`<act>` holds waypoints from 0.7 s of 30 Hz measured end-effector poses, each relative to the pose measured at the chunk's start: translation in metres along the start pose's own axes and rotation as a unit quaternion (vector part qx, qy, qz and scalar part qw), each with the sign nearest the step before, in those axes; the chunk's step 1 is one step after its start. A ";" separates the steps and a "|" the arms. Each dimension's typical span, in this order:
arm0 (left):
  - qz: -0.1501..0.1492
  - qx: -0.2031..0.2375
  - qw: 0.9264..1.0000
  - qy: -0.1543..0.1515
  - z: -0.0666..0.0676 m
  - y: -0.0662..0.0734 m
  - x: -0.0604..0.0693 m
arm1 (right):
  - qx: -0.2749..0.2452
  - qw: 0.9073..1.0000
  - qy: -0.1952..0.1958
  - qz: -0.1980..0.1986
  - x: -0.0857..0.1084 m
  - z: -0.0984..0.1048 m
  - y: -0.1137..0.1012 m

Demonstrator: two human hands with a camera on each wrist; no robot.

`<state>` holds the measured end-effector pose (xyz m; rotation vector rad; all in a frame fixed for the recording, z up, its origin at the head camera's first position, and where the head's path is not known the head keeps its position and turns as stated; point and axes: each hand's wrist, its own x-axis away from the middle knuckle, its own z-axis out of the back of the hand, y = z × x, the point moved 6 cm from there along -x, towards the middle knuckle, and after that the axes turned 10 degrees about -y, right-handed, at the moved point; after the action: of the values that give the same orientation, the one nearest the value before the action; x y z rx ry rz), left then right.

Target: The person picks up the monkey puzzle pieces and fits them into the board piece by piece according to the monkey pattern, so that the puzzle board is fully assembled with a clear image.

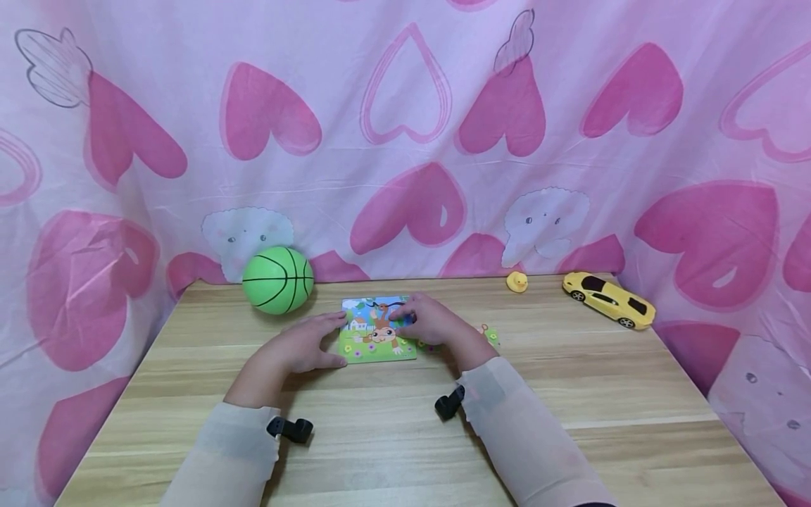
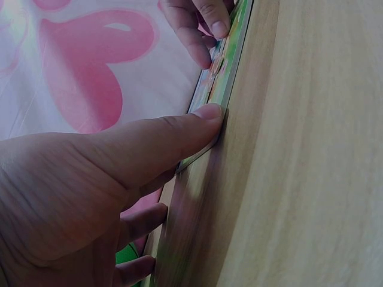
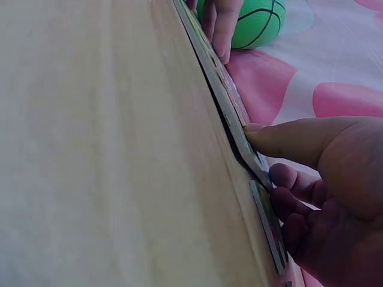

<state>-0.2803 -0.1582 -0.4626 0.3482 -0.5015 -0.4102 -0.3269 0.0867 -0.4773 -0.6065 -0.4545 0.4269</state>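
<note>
A flat picture puzzle (image 1: 374, 345) with a monkey on it lies on the table. My left hand (image 1: 310, 345) is at its left side, thumb touching the near left corner and fingers spread along the edge. My right hand (image 1: 437, 324) reaches over the puzzle's right part. Its thumb (image 3: 287, 140) and index finger touch the picture's surface, and the other fingers are loosely bent beside the edge. In the right wrist view, a dark gap shows under the puzzle's near edge. A smaller flat picture piece (image 1: 492, 336) lies to the right, partly hidden by my right wrist.
A green ball (image 1: 277, 280) with black lines sits at the back left of the wooden table (image 1: 380, 436). A small yellow duck (image 1: 517, 282) and a yellow toy car (image 1: 608, 301) stand at the back right. A pink heart-print curtain (image 1: 336, 197) hangs behind.
</note>
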 end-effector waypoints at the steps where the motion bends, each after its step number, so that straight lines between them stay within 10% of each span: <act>1: -0.002 -0.002 1.000 0.000 0.000 0.001 0.000 | 0.001 1.000 -0.002 0.002 0.000 0.000 0.000; 21: 0.004 -0.004 1.000 -0.001 0.001 0.001 0.002 | -0.100 0.995 0.012 0.011 0.027 0.035 -0.004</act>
<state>-0.2791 -0.1588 -0.4608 0.3389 -0.5029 -0.4044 -0.3223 0.1125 -0.4420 -0.8095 -0.4710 0.3975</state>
